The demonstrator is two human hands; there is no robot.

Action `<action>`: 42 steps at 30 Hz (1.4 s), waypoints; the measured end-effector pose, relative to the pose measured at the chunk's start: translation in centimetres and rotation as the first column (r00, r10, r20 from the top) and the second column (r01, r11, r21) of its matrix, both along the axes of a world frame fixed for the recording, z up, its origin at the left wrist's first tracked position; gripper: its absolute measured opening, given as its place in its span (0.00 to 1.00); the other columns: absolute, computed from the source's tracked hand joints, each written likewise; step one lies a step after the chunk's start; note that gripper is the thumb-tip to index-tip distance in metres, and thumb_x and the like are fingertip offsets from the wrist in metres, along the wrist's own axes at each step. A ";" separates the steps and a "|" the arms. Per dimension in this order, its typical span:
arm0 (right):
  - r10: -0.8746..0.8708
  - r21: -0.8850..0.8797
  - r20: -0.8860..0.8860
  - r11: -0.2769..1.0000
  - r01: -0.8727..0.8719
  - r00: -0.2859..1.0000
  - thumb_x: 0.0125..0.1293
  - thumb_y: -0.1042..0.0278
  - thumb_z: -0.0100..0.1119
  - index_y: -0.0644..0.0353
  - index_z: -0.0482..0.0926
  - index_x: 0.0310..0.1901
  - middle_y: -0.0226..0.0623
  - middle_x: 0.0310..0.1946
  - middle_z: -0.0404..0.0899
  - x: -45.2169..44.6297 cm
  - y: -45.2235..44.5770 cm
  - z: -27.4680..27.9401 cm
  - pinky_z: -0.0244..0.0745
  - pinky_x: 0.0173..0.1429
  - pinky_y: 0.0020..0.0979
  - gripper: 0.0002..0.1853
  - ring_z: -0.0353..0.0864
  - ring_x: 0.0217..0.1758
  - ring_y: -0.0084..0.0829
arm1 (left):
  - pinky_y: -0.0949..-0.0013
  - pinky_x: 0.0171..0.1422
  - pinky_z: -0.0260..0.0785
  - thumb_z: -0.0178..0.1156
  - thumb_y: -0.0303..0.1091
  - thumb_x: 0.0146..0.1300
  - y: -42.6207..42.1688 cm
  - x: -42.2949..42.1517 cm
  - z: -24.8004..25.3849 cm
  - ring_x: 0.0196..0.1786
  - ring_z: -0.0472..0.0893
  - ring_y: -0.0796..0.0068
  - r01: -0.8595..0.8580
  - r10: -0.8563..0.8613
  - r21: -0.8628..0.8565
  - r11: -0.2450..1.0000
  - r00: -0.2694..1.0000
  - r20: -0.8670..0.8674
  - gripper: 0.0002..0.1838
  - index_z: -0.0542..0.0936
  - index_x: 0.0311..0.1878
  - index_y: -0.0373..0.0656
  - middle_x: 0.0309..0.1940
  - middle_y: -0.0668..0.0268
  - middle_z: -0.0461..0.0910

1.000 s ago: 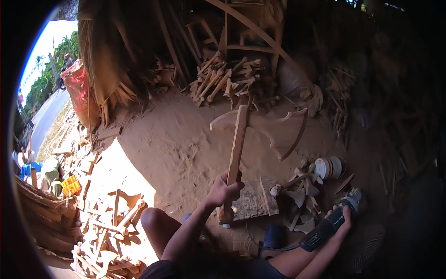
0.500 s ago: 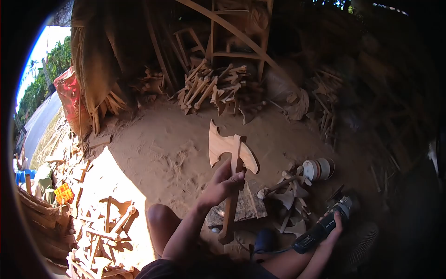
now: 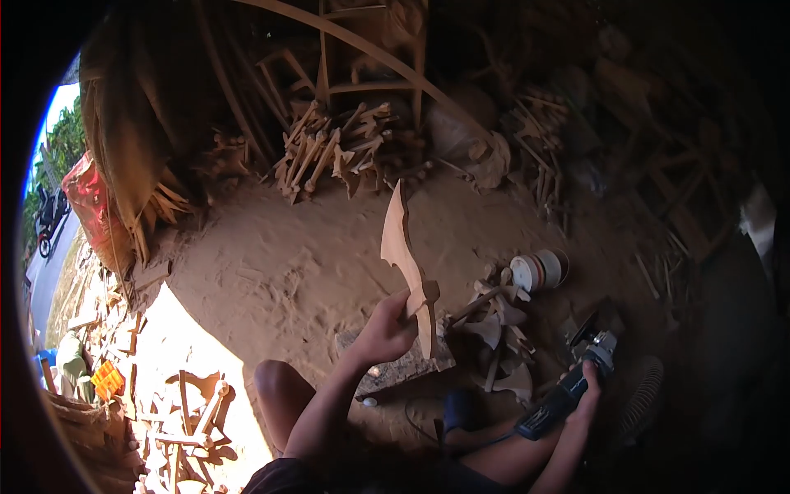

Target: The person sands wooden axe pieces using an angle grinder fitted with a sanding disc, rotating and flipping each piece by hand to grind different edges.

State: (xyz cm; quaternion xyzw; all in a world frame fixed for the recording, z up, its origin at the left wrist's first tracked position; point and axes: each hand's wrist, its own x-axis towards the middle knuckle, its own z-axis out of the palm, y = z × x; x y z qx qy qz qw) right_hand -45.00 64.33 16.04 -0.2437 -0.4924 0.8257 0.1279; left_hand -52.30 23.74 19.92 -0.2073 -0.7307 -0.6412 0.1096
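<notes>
My left hand (image 3: 389,331) is closed round the wooden axe (image 3: 400,239) near its head, above a rough wooden block (image 3: 411,370). The pale axe head is turned nearly edge-on, its pointed blade end up and its other end down; most of the handle is hidden. At the right, my right hand (image 3: 586,393) is wrapped round a dark angle grinder (image 3: 553,405), whose disc end points up and to the right. Between the block and the grinder lie several wooden axe pieces (image 3: 512,383) on the ground.
A white round container (image 3: 539,270) lies beyond the axe pieces. Piles of carved wood stand at the back (image 3: 333,148) and in the sunlight at lower left (image 3: 193,428). A ribbed coil (image 3: 643,399) is right of the grinder. A red sack (image 3: 89,198) and motorbike (image 3: 51,216) are at far left.
My left hand has turned the axe from a broadside view to nearly edge-on and lowered its head. My right hand still holds the grinder. The camera view has shifted right.
</notes>
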 end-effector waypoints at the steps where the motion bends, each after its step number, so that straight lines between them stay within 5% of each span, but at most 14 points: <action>1: -0.002 0.010 0.003 1.000 0.002 1.000 0.67 0.55 0.68 0.54 0.76 0.54 0.33 0.40 0.80 0.2 0.0 0.1 0.81 0.38 0.36 0.19 0.82 0.33 0.32 | 0.65 0.41 0.73 0.52 0.20 0.59 0.0 -0.1 0.0 0.37 0.78 0.71 -0.059 0.052 -0.103 0.993 0.996 -0.069 0.17 0.77 0.52 0.35 0.37 0.63 0.78; 4: 0.072 -0.018 -0.031 0.997 -0.072 0.997 0.67 0.60 0.68 0.56 0.76 0.55 0.34 0.42 0.80 0.8 0.0 0.1 0.82 0.43 0.36 0.19 0.82 0.37 0.32 | 0.56 0.36 0.77 0.62 0.24 0.54 -0.1 -0.4 0.3 0.32 0.83 0.51 -0.253 0.145 -0.370 0.894 0.944 -0.296 0.18 0.80 0.50 0.37 0.38 0.55 0.81; 8: 0.110 -0.044 -0.221 0.991 -0.122 0.969 0.63 0.68 0.67 0.59 0.70 0.64 0.40 0.43 0.80 1.5 -3.4 1.7 0.82 0.46 0.37 0.28 0.82 0.40 0.35 | 0.55 0.36 0.77 0.68 0.29 0.51 0.5 -0.8 -0.6 0.34 0.83 0.47 -0.351 0.228 -0.303 0.886 0.899 -0.373 0.16 0.82 0.45 0.40 0.36 0.55 0.81; 10: -0.040 0.527 -0.216 0.836 0.151 0.976 0.60 0.65 0.70 0.62 0.60 0.70 0.42 0.43 0.78 2.3 -7.8 4.9 0.81 0.44 0.37 0.40 0.82 0.39 0.34 | 0.57 0.33 0.74 0.68 0.27 0.50 0.5 -1.0 -0.5 0.31 0.82 0.48 -0.362 0.240 -0.256 0.896 0.882 -0.405 0.14 0.82 0.42 0.39 0.30 0.56 0.79; 13: 0.128 0.755 -0.157 0.655 0.035 0.979 0.54 0.55 0.76 0.63 0.60 0.71 0.48 0.54 0.76 2.4 -9.8 7.2 0.79 0.53 0.39 0.47 0.82 0.48 0.39 | 0.58 0.32 0.74 0.68 0.28 0.50 0.5 -0.8 -0.5 0.30 0.81 0.49 -0.338 0.215 -0.258 0.905 0.888 -0.407 0.13 0.82 0.42 0.39 0.30 0.56 0.78; 16: 0.262 0.630 -0.136 0.767 -0.121 0.955 0.54 0.64 0.79 0.64 0.56 0.70 0.45 0.55 0.73 2.9 -14.1 10.7 0.79 0.55 0.34 0.48 0.80 0.52 0.33 | 0.58 0.33 0.74 0.68 0.28 0.51 0.6 -0.9 -0.7 0.31 0.82 0.49 -0.322 0.195 -0.267 0.908 0.890 -0.411 0.13 0.83 0.41 0.39 0.31 0.55 0.79; 18: 0.375 0.650 -0.313 0.755 -0.091 0.872 0.54 0.68 0.79 0.64 0.54 0.70 0.44 0.54 0.73 2.0 -15.4 9.6 0.79 0.55 0.32 0.49 0.80 0.51 0.31 | 0.57 0.34 0.77 0.69 0.30 0.51 0.5 -0.9 -1.3 0.33 0.83 0.48 -0.335 0.198 -0.289 0.897 0.888 -0.415 0.14 0.83 0.42 0.40 0.35 0.56 0.82; 23: 0.510 0.752 -0.320 0.650 -0.114 0.799 0.53 0.66 0.80 0.66 0.56 0.70 0.48 0.57 0.74 1.4 -17.0 9.2 0.77 0.60 0.36 0.49 0.79 0.56 0.35 | 0.55 0.37 0.80 0.70 0.32 0.50 0.0 -0.8 -2.3 0.37 0.85 0.46 -0.378 0.207 -0.378 0.846 0.884 -0.419 0.15 0.84 0.42 0.42 0.46 0.57 0.86; 26: 0.505 0.831 -0.249 0.550 -0.086 0.826 0.54 0.67 0.80 0.66 0.56 0.71 0.48 0.56 0.74 1.5 -17.1 8.6 0.78 0.58 0.35 0.49 0.80 0.55 0.34 | 0.54 0.37 0.80 0.69 0.31 0.50 0.1 -0.6 -1.9 0.36 0.85 0.47 -0.357 0.212 -0.312 0.880 0.885 -0.415 0.14 0.84 0.42 0.42 0.44 0.56 0.86; 29: 0.474 0.866 -0.217 0.497 -0.055 0.853 0.55 0.69 0.78 0.66 0.55 0.71 0.46 0.54 0.75 1.5 -17.0 8.2 0.79 0.56 0.33 0.48 0.81 0.52 0.32 | 0.59 0.33 0.76 0.69 0.28 0.50 -0.3 -0.6 -1.7 0.30 0.84 0.50 -0.358 0.235 -0.219 0.908 0.866 -0.441 0.11 0.83 0.39 0.39 0.32 0.58 0.82; 34: 0.431 0.645 -0.269 0.745 -0.171 0.861 0.53 0.66 0.81 0.66 0.59 0.69 0.45 0.54 0.77 2.2 -17.4 10.1 0.78 0.59 0.36 0.47 0.82 0.54 0.34 | 0.58 0.31 0.74 0.69 0.29 0.47 -2.1 -1.2 -1.7 0.30 0.83 0.51 -0.383 0.211 -0.285 0.879 0.847 -0.488 0.10 0.81 0.34 0.42 0.30 0.61 0.81; 42: 0.599 0.772 -0.070 0.538 -0.337 0.798 0.52 0.64 0.80 0.65 0.60 0.69 0.47 0.58 0.75 4.0 -16.3 11.4 0.75 0.64 0.37 0.47 0.79 0.58 0.36 | 0.60 0.35 0.68 0.69 0.34 0.35 -5.0 -2.7 -0.2 0.30 0.78 0.63 -0.492 0.100 -0.345 0.800 0.675 -0.731 0.13 0.76 0.26 0.47 0.25 0.69 0.74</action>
